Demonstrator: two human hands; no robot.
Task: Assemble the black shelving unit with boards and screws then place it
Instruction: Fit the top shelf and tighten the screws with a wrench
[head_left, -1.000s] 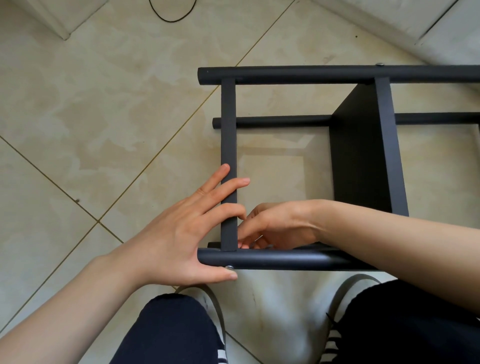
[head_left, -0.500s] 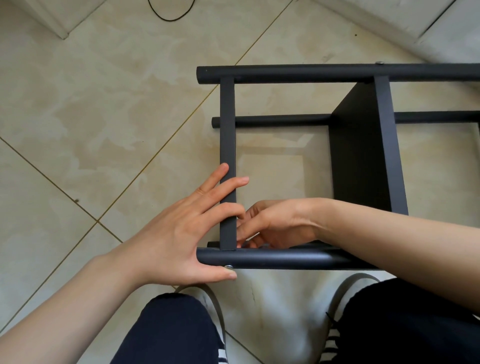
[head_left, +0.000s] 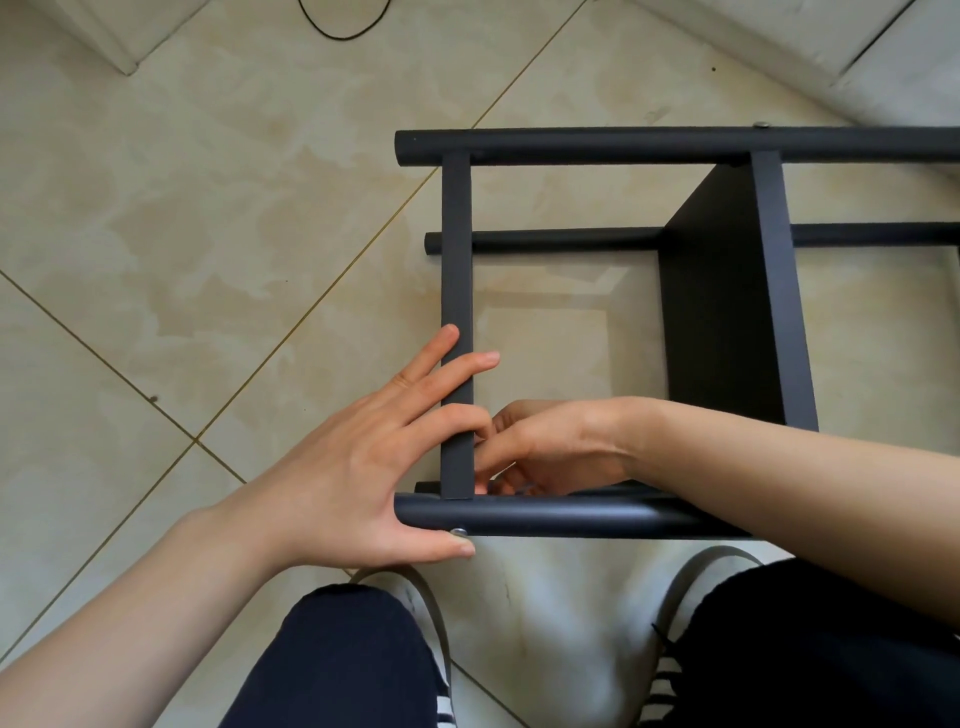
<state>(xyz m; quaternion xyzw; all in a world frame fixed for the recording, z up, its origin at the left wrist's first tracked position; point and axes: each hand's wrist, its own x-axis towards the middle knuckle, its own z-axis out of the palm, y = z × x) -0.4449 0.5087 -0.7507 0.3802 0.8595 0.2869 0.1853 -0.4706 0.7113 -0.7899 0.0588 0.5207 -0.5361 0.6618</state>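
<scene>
Black tube-and-board shelving unit (head_left: 675, 322) lying on tiled floor (head_left: 208, 234). Left hand (head_left: 358, 467) flat, fingers straight, bracing end board (head_left: 456, 291). Right hand (head_left: 550, 447) curled inside corner, grip unclear. Guessing screw (head_left: 458, 531) tightening, needs steady frame.

I see the black shelving unit (head_left: 675, 322) lying on its side on the tiled floor, part-built. Four round black poles run left to right, the near pole (head_left: 545, 514) just by my knees. Left board (head_left: 456, 312) seen edge-on, spanning far to near pole. Second board (head_left: 727, 312) to the right, its face showing. Silver screw (head_left: 458, 531) in near pole, another screw (head_left: 762, 124) atop far pole (head_left: 623, 145).
</scene>
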